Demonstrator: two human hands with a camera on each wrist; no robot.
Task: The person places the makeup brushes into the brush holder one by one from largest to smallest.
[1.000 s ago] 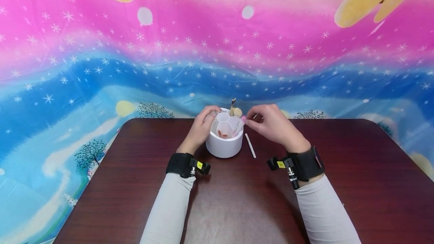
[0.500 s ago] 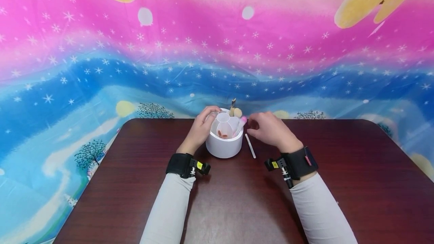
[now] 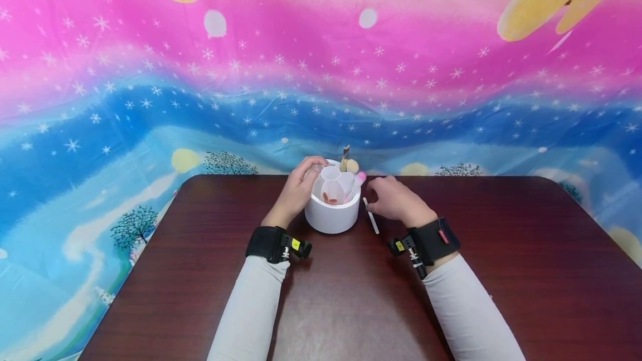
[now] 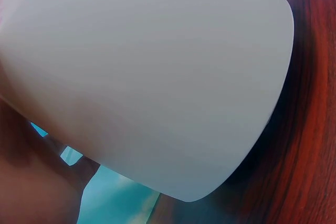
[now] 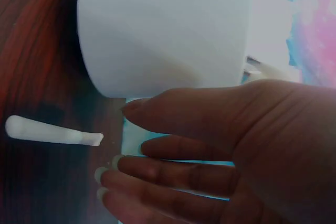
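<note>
A white round organizer with inner compartments stands on the table. My left hand holds its left side, with the fingers over the rim; the organizer's wall fills most of the left wrist view. Small brownish-orange pieces show in the front compartment, and a pink-tipped item leans at the right rim. To the right of the organizer, my right hand hovers with nothing in it, thumb and fingers spread apart in the right wrist view. A slim white stick lies on the table just past its fingertips.
The dark red-brown table reaches back to a colourful printed cloth hanging behind it. A beige round-headed item and a dark-and-tan upright piece rise from the back of the organizer.
My right hand has let go of the pink-tipped item at the organizer's rim and moved down toward the white stick. The left hand and the organizer have stayed in place.
</note>
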